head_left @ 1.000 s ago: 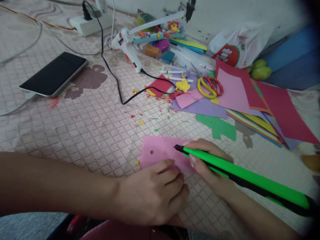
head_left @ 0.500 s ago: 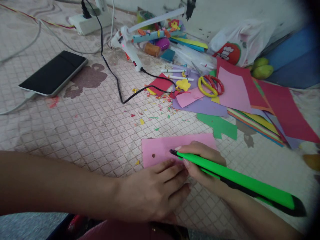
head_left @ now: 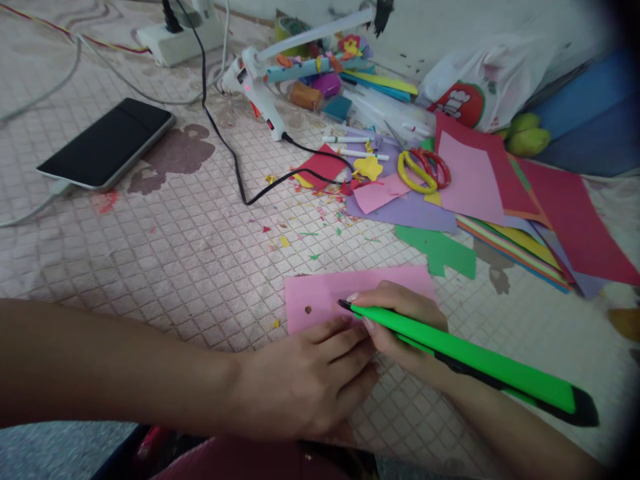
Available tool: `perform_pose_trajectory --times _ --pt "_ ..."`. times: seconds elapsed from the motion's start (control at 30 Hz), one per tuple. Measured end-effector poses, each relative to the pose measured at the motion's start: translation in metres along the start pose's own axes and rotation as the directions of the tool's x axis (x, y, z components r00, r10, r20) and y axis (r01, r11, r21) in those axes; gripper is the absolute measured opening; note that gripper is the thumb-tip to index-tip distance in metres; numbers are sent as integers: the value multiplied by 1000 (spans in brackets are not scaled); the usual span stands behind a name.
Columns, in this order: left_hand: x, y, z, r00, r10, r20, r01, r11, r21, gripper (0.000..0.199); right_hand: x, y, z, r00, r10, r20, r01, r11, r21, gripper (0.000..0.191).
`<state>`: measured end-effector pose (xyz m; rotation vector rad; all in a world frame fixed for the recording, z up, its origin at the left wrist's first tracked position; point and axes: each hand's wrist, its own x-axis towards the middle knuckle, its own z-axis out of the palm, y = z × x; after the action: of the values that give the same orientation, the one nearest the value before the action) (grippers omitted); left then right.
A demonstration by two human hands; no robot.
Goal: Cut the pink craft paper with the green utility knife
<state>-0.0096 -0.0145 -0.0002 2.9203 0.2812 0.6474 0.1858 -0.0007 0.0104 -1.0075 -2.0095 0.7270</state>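
Note:
A pink sheet of craft paper (head_left: 360, 283) lies on the patterned tablecloth in front of me, with one small hole (head_left: 308, 310) near its left end. My left hand (head_left: 305, 380) rests palm down on the sheet's near edge, fingers stretched out. Between the thumb and fingers of my right hand (head_left: 405, 317) is a green utility knife (head_left: 465, 350) with a black butt end. Its dark tip points left and meets or nearly meets the pink paper; whether it cuts in cannot be made out.
Beyond the sheet are paper scraps, yellow-and-red-handled scissors (head_left: 423, 168), a green offcut (head_left: 437, 250) and stacked coloured sheets (head_left: 520, 243). A white glue gun (head_left: 260, 100) trails a black cord. A phone (head_left: 106, 143) lies at left, near a power strip (head_left: 175, 43).
The knife's butt end has swung slightly left and up, and my right hand has shifted a little left. My left hand and the pink sheet keep their places.

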Motion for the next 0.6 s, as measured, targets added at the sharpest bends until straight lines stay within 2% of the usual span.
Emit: perform_pose_trajectory --times 0.5,0.6 --pt "-1 0 2 1000 1 -7 0 1000 18 46 -2 4 0 999 -4 52 5 1000 -8 27" --pt "-1 0 2 1000 3 -12 -3 1000 23 46 -1 0 -1 1000 -2 11 2 1000 -7 26"
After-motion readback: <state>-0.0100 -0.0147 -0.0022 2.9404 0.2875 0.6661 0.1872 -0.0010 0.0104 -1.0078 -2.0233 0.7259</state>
